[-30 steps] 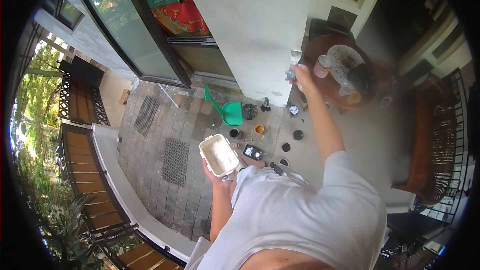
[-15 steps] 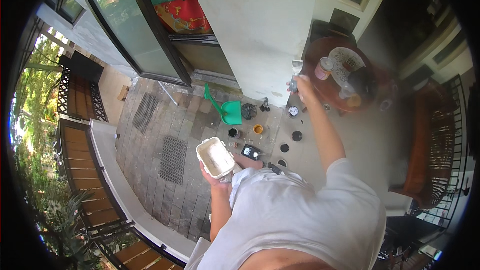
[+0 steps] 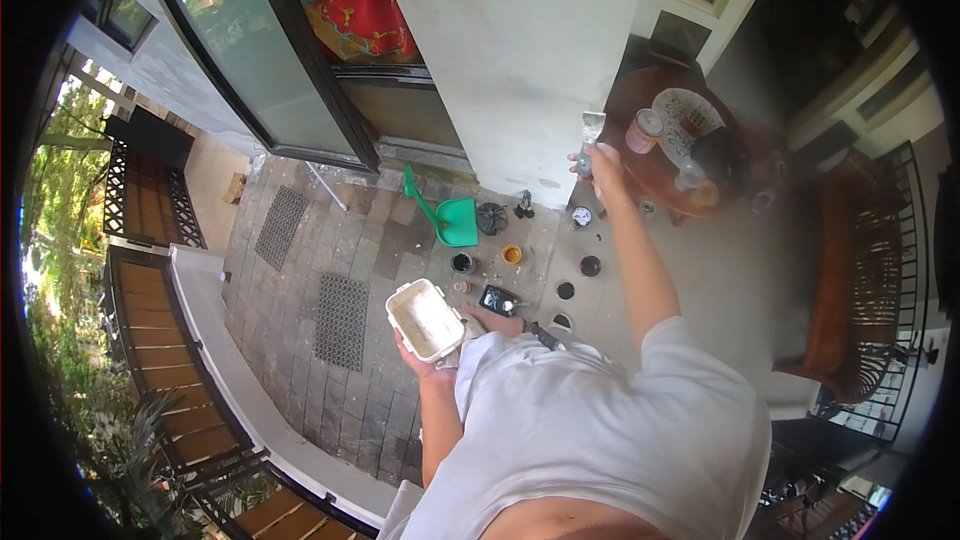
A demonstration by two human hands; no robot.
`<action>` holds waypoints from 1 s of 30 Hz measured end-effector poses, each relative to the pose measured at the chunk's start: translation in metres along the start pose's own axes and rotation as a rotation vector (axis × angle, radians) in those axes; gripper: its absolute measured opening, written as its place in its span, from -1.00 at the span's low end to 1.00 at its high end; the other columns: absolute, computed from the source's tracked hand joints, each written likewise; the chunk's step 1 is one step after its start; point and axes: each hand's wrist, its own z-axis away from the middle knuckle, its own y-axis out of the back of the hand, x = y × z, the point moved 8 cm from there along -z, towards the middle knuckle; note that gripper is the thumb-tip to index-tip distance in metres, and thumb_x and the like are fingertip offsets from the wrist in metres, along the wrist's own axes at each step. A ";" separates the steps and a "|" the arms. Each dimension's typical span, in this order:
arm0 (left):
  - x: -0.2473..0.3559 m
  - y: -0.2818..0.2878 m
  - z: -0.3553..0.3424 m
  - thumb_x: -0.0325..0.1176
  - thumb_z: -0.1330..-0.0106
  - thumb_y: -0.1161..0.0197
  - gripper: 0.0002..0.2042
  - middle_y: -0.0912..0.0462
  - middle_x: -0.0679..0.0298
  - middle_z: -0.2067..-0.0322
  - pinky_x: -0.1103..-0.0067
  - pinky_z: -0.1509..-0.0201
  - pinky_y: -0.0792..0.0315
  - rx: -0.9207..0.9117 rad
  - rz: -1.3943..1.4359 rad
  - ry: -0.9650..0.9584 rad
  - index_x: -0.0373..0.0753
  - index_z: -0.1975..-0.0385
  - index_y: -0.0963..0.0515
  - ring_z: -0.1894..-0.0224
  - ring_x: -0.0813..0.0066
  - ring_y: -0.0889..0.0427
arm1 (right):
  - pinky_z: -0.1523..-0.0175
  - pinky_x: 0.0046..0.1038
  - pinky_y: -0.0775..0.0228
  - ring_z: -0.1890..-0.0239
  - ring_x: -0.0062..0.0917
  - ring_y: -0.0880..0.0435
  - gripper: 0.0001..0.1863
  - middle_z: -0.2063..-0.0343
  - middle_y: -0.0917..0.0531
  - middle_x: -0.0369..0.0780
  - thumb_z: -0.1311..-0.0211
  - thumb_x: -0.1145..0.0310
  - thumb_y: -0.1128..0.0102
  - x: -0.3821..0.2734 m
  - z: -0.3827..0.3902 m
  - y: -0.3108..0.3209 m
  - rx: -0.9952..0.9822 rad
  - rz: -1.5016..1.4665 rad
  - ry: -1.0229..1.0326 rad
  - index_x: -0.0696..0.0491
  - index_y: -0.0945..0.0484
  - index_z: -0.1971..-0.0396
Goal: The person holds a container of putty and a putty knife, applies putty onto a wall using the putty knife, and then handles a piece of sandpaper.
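Observation:
In my left hand (image 3: 428, 368) rests a white rectangular plastic tub (image 3: 431, 351), held from below and at its side; whitish residue coats its inside. A crumpled greyish cloth or bag (image 3: 458, 348) shows beside that hand. My right arm is stretched forward, and the right hand (image 3: 604, 172) is closed round the grey handle of a putty knife (image 3: 593, 128). Its metal blade points up and carries pale smears. In this view the blade lies near the corner edge of the white wall (image 3: 530, 70); whether it touches the wall I cannot tell.
A green dustpan (image 3: 457, 224), a yellow-orange paint pot (image 3: 512, 255), a dark pot (image 3: 463, 263) and a black tray (image 3: 497, 301) stand on the paved floor. Right of the wall is a round brown table (image 3: 640, 90) with a pink can (image 3: 645, 130). An open glass window (image 3: 240, 30) juts out left.
The view has shifted slightly. My right hand and the putty knife stay close to the wall's corner, with the blade a little higher in view. The left hand still holds the tub.

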 end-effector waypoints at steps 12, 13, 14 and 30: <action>0.026 0.014 -0.059 0.19 -0.31 0.06 -0.39 -0.55 0.13 -0.11 0.04 0.11 -0.58 -0.012 -0.103 0.331 -0.05 -0.26 -0.37 0.05 0.07 -0.65 | 0.58 -0.56 -0.40 0.58 -0.55 -0.56 -0.75 0.35 -0.63 -0.11 -0.45 0.28 0.03 -0.061 0.053 -0.025 0.026 -0.182 0.414 0.16 -0.38 0.09; 0.028 0.006 -0.068 0.19 -0.31 0.07 -0.39 -0.56 0.15 -0.09 0.05 0.11 -0.58 -0.032 -0.129 0.387 -0.05 -0.25 -0.37 0.06 0.09 -0.65 | 0.61 -0.58 -0.39 0.58 -0.57 -0.57 -0.76 0.37 -0.63 -0.13 -0.45 0.25 0.02 -0.047 0.075 -0.022 0.083 -0.173 0.366 0.11 -0.38 0.07; 0.026 -0.004 -0.075 0.20 -0.31 0.07 -0.39 -0.58 0.17 -0.08 0.07 0.12 -0.59 -0.057 -0.155 0.453 -0.05 -0.24 -0.38 0.08 0.10 -0.66 | 0.63 -0.58 -0.38 0.58 -0.58 -0.58 -0.77 0.39 -0.63 -0.16 -0.46 0.25 0.03 -0.029 0.099 -0.015 0.133 -0.212 0.352 0.10 -0.38 0.09; -0.084 -0.059 -0.046 0.11 -0.36 0.04 -0.41 -0.47 0.14 -0.21 0.13 -0.17 -0.44 -0.502 -0.440 1.329 -0.10 -0.28 -0.35 -0.15 0.08 -0.51 | 0.46 -0.53 -0.41 0.54 -0.57 -0.59 -0.77 0.43 -0.62 -0.19 -0.33 0.37 -0.16 0.146 0.507 -0.036 1.177 -0.356 0.299 0.16 -0.45 0.12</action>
